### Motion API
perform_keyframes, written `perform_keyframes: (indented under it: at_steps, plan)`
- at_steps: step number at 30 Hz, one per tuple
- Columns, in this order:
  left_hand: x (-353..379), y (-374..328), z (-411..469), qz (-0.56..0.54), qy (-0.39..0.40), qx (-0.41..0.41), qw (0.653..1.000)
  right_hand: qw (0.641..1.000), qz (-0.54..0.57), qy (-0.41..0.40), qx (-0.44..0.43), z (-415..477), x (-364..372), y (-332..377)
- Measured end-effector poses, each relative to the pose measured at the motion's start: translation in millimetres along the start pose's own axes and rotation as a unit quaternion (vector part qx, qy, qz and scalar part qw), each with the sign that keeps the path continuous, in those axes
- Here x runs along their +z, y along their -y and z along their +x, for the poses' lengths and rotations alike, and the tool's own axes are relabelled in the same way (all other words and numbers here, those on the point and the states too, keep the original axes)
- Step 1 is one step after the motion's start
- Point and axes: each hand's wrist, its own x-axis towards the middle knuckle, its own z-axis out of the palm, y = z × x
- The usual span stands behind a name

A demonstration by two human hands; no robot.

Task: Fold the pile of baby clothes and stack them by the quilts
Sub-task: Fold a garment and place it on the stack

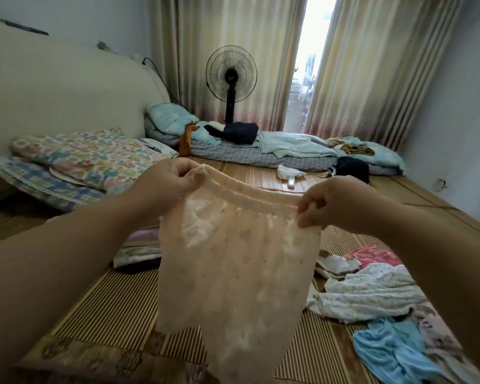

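Observation:
Thin peach baby trousers (pixel 233 273) with an elastic waistband hang in the air in front of me. My left hand (pixel 169 176) pinches the left end of the waistband and my right hand (pixel 336 203) pinches the right end, stretching it flat. Below and to the right, loose baby clothes (pixel 372 289) lie in a heap on the bamboo mat, among them a pink piece, a white printed piece and a light blue piece (pixel 394 353). A small stack of folded clothes (pixel 139 245) sits behind the trousers on the left, partly hidden. Folded quilts (pixel 78 159) lie at the left.
The striped bamboo mat (pixel 103 309) covers the bed. A blue and grey quilt (pixel 261 151) with dark clothes on it lies at the far end. A standing fan (pixel 231 76) and curtains are behind it. The headboard (pixel 61 92) rises on the left.

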Motion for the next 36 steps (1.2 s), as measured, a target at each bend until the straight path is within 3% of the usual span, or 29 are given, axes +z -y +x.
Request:
perform_keyframes:
  at_steps: [5,7,9,11,14,16,18,21,23,26,29,33,36]
  plan:
    - [-1,-10,-5,-0.044,0.056,0.017,0.997,0.999,-0.035,-0.018,0.003,-4,-5,-5]
    - [-4,-9,-4,-0.017,0.087,0.027,0.996,1.000,0.004,-0.013,-0.017,-8,-8,-11]
    - [-4,-5,-3,0.007,0.089,0.031,0.996,0.984,0.176,-0.003,-0.020,-13,-10,-18]
    - [-2,-2,-3,-0.005,0.078,0.020,0.997,0.929,0.369,0.021,-0.013,-17,-10,-21]
    - [6,-1,-6,-0.030,0.075,-0.003,0.997,0.876,0.479,0.045,0.000,-19,-3,-23]
    - [12,-3,-6,-0.025,0.073,-0.008,0.997,0.881,0.472,0.016,0.023,-16,3,-23]
    - [21,-3,0,0.021,0.051,-0.011,0.998,0.897,0.431,-0.062,0.070,-11,11,-22]
    - [40,-9,5,0.107,0.012,-0.069,0.992,0.922,0.302,-0.189,0.154,-5,26,-11]
    - [56,-18,2,0.020,0.028,-0.140,0.990,0.925,0.265,-0.214,0.169,-4,37,3]
    - [76,-39,-10,-0.190,0.100,-0.199,0.956,0.898,0.379,-0.173,0.139,-11,49,27]
    - [80,-53,-16,-0.271,0.164,-0.161,0.935,0.895,0.424,-0.105,0.091,-19,50,40]
    - [63,-55,-16,-0.173,0.230,-0.077,0.955,0.882,0.445,-0.103,0.117,-17,41,32]
    - [56,-45,-11,-0.083,0.158,-0.029,0.984,0.883,0.444,-0.111,0.107,-13,35,29]
